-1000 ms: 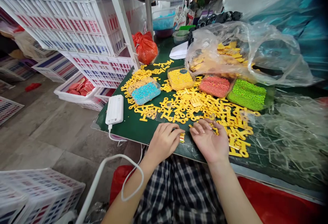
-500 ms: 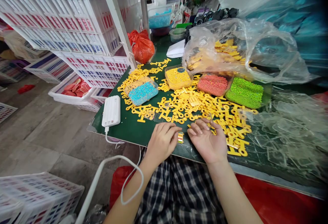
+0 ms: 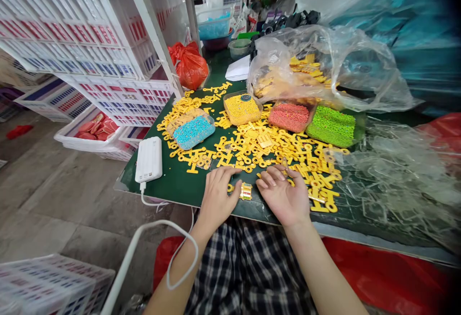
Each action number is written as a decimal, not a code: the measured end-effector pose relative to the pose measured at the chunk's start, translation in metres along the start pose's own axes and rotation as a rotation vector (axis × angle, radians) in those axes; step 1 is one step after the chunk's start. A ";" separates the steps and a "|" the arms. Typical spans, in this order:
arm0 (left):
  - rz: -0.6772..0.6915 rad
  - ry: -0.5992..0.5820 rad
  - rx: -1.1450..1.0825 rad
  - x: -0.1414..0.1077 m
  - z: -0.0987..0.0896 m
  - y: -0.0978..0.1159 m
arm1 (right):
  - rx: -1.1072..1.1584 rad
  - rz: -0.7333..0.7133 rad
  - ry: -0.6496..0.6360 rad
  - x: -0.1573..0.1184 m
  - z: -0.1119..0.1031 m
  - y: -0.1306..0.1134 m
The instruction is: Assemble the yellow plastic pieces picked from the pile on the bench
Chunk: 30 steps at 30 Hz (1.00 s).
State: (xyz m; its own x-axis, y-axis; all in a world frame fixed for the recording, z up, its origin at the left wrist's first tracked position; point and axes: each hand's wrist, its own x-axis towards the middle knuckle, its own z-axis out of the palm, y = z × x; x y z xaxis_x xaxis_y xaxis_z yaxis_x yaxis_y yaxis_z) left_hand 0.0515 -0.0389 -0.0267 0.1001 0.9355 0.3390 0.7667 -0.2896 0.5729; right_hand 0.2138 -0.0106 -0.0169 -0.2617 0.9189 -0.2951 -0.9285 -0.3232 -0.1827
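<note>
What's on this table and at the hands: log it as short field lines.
left hand: by the small colour-striped piece, contact unclear
right hand: palm up, near yellow pieces, grip unclear
beads: blue beads, yellow beads, red beads, green beads, separate trays
clear bag: behind the red beads, more yellow pieces inside
white power bank: cable attached, on the green table

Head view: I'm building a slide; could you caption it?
Left hand beside a small multicoloured piece, right hand palm up, before trays of coloured beads.

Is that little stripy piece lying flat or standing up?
Flat: the stripy piece shows its coloured rows upward, on the green table.
</note>
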 end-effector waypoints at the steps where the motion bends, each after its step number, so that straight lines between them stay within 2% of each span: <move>1: -0.010 0.012 -0.004 0.000 0.000 0.000 | -0.005 -0.004 -0.001 0.000 0.000 0.000; 5: -0.067 0.076 -0.033 0.000 0.001 -0.001 | 0.018 0.002 0.019 -0.001 0.001 0.001; 8: -0.066 0.077 -0.049 0.000 0.002 -0.002 | 0.029 0.008 0.025 -0.001 0.002 0.001; 14: -0.098 0.158 -0.098 0.000 0.004 -0.005 | -0.003 -0.013 -0.034 -0.002 0.003 -0.001; 19: -0.146 0.163 -0.130 0.004 0.002 -0.007 | 0.184 -0.053 -0.074 -0.003 0.006 -0.006; 24: -0.213 0.191 -0.194 0.008 0.001 -0.008 | 0.427 -0.012 -0.211 -0.002 0.001 -0.013; 30: -0.349 0.096 -0.307 0.007 -0.005 -0.005 | 0.517 0.057 -0.339 0.001 -0.013 -0.019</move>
State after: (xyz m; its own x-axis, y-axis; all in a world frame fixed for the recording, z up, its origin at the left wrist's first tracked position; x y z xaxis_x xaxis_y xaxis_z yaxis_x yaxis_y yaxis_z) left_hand 0.0454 -0.0318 -0.0238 -0.2009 0.9687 0.1459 0.5200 -0.0208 0.8539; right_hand 0.2345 -0.0067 -0.0258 -0.3048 0.9516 0.0391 -0.8959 -0.3004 0.3274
